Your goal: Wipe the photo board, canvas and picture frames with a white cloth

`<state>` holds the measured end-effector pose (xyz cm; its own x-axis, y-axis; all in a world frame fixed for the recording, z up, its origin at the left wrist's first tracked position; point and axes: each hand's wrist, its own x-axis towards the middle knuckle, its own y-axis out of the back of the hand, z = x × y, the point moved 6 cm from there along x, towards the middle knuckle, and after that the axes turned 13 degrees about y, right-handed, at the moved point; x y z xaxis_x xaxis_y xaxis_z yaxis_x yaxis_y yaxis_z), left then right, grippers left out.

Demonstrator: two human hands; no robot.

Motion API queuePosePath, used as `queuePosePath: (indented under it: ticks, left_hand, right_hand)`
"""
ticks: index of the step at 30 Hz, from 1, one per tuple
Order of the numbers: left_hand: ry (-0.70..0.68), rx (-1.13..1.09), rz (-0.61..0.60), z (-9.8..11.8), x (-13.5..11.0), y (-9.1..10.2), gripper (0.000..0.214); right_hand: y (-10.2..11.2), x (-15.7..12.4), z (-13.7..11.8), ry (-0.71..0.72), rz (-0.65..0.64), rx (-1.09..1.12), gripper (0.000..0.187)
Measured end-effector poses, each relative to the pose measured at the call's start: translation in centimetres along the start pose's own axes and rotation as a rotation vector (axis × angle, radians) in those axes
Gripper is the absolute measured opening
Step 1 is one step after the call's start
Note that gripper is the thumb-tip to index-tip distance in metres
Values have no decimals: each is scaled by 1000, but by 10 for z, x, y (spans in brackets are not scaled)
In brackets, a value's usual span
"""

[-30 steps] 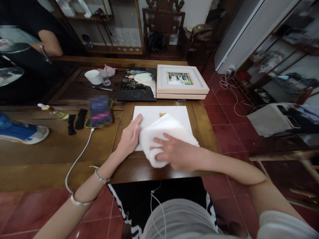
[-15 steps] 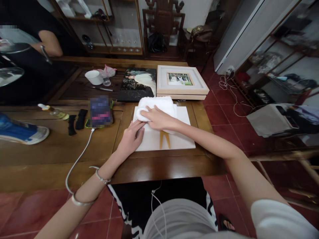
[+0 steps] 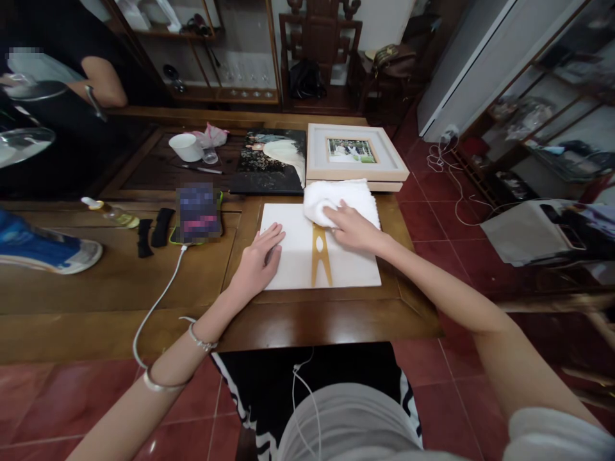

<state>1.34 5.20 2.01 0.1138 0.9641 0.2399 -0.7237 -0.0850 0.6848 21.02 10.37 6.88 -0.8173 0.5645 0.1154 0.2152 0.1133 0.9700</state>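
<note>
A white rectangular board (image 3: 293,266) lies flat on the wooden table, with a yellow-brown clothespin shape (image 3: 321,262) on its face. My right hand (image 3: 353,227) grips a bunched white towel (image 3: 358,192) and presses it on the board's upper right part, covering that corner. The towel's far edge reaches the framed picture behind. At the board's left edge, my left hand (image 3: 262,256) rests with its fingers stretched out, touching the board and holding nothing.
Behind the board are a light wooden photo frame (image 3: 314,168) and a dark photo panel (image 3: 254,173). Leftward lie a phone (image 3: 196,214) on a white cable, black strips (image 3: 144,238), a dropper bottle (image 3: 115,214) and a white cup (image 3: 186,148). A person sits across the table.
My right hand has moved the towel rightward, from the board's upper left to its upper right. More of the clothespin shape now shows. My left hand stays at the board's left edge.
</note>
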Motion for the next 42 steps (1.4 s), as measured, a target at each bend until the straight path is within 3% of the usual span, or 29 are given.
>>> queuePosePath:
  ticks: [4, 10, 13, 16, 19, 23, 27, 31, 38, 42]
  left_hand:
    - [-10, 11, 9, 1, 0, 0, 36]
    - [-10, 27, 8, 2, -1, 0, 36]
    - [-14, 22, 11, 2, -1, 0, 36]
    - [-19, 24, 18, 0, -1, 0, 36]
    - [-19, 25, 22, -1, -1, 0, 36]
    - [-16, 18, 12, -2, -1, 0, 36]
    - [-7, 9, 5, -3, 0, 0, 37]
    - [-4, 16, 2, -1, 0, 0, 36]
    - [-13, 19, 9, 1, -1, 1, 37]
    - [-2, 21, 2, 1, -1, 0, 37]
  right_hand:
    - [-7, -55, -3, -34, 54, -5, 39]
    - [-4, -109, -88, 62, -84, 122, 40]
    - [0, -117, -106, 66, -135, 155, 41]
    - [0, -109, -89, 32, -123, 135, 41]
    - [-3, -86, -50, -5, -80, 76, 37]
    - [-3, -49, 1, -74, 26, -28, 16]
    - [-3, -33, 17, -87, 102, -65, 11]
    - [-5, -53, -10, -46, 48, -16, 14]
    - [4, -114, -96, 47, -152, 168, 28]
    - [8, -122, -106, 59, -236, 250, 30]
